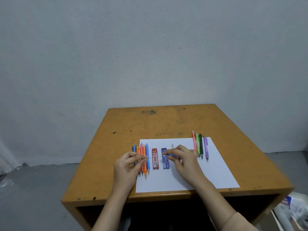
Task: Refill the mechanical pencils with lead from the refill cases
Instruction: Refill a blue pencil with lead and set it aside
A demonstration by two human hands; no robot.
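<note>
Left hand [128, 164] pinches a thin lead [155, 157]; right hand [183, 157] grips a blue pencil [172, 155] level above the blue case [165, 164] (red case [155, 164] at its 9 o'clock), over paper [216, 164] on the table [150, 124]. Loose pencils [200, 145] lie at 3 and 9 o'clock.

Plain room, worn wooden desk [166, 124], bare grey wall [150, 47], concrete floor [33, 189]

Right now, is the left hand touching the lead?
Touching. The head view shows the left hand pinching one end of the thin lead; its other end runs to the blue pencil held by the right hand.
</note>
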